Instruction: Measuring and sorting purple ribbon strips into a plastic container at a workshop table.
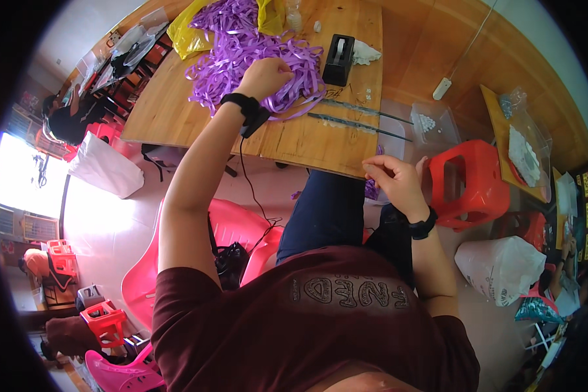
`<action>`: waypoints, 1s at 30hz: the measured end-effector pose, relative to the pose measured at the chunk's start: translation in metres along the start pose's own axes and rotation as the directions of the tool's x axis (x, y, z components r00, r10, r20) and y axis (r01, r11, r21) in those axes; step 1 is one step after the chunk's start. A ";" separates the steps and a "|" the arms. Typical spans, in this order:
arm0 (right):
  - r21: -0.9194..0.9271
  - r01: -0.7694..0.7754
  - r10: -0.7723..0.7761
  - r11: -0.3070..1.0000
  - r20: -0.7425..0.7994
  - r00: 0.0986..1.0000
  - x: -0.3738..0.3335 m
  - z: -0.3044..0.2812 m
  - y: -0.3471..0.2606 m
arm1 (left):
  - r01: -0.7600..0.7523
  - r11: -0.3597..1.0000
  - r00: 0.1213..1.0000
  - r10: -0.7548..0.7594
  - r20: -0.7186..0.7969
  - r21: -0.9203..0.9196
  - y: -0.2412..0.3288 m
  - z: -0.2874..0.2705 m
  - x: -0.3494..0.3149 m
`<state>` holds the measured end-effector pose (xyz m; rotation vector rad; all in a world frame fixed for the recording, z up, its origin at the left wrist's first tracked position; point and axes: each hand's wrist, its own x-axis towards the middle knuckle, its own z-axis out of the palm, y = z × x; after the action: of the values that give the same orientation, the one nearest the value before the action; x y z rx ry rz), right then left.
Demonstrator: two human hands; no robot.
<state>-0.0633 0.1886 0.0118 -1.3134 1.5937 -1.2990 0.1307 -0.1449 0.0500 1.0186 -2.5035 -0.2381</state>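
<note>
The heap of purple ribbon [232,57] lies loose on the wooden counter [294,145], its far part between the sides of a yellow plastic bag [184,34]. Of the two hands, the left hand [264,77] is over the ribbon with its fingers curled in, and whether it grips a strand I cannot tell. The right hand [398,181] is just beside the counter's near right corner, thumb and fingertips nearly together, anything between them too small to make out, while a black tape dispenser [338,64] stands right of the heap
</note>
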 end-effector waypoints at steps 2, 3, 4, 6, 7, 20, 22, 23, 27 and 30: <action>0.008 -0.006 0.006 1.000 -0.030 1.000 0.001 -0.002 0.004 | 0.003 0.995 1.000 -0.001 0.018 -0.102 0.023 -0.005 -0.004; -0.003 -0.011 0.011 1.000 -0.036 0.999 0.006 -0.005 0.004 | -0.008 0.994 0.999 0.011 0.030 -0.106 0.031 -0.005 -0.007; -0.010 -0.006 0.006 1.000 -0.025 1.000 0.012 -0.004 0.002 | -0.078 0.992 0.995 0.071 -0.075 -0.097 0.034 -0.010 -0.016; -0.036 0.033 -0.034 0.999 -0.040 0.999 0.027 -0.003 0.000 | -0.166 0.982 0.973 0.148 -0.180 -0.089 0.038 -0.007 -0.017; -0.056 0.072 -0.074 0.996 -0.032 0.997 0.037 0.002 -0.002 | -0.186 0.980 0.956 0.166 -0.242 -0.064 0.033 -0.003 -0.017; -0.127 0.235 -0.245 0.964 -0.067 0.967 0.088 0.034 -0.022 | -0.197 0.914 0.962 0.110 -0.250 -0.356 0.050 -0.004 -0.029; -0.128 0.253 -0.270 0.959 -0.149 0.951 0.092 0.032 -0.027 | -0.041 0.754 0.998 -0.003 -0.066 -0.656 0.079 -0.019 -0.039; -0.128 0.248 -0.266 0.960 -0.152 0.952 0.092 0.033 -0.029 | -0.040 0.752 0.998 -0.001 -0.062 -0.657 0.091 -0.025 -0.043; 0.007 0.265 -0.248 0.964 -0.334 0.910 0.093 0.036 -0.036 | -0.351 0.827 0.936 0.287 -0.206 -0.440 0.125 -0.037 -0.058; 0.192 0.247 -0.187 0.950 -0.286 0.940 0.085 0.022 -0.032 | -0.547 0.771 0.836 0.483 -0.259 -0.326 0.146 -0.044 -0.069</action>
<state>-0.0560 0.1012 0.0435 -1.2406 1.4469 -1.8019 0.1030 0.0079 0.1126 0.1578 -2.3423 -0.4381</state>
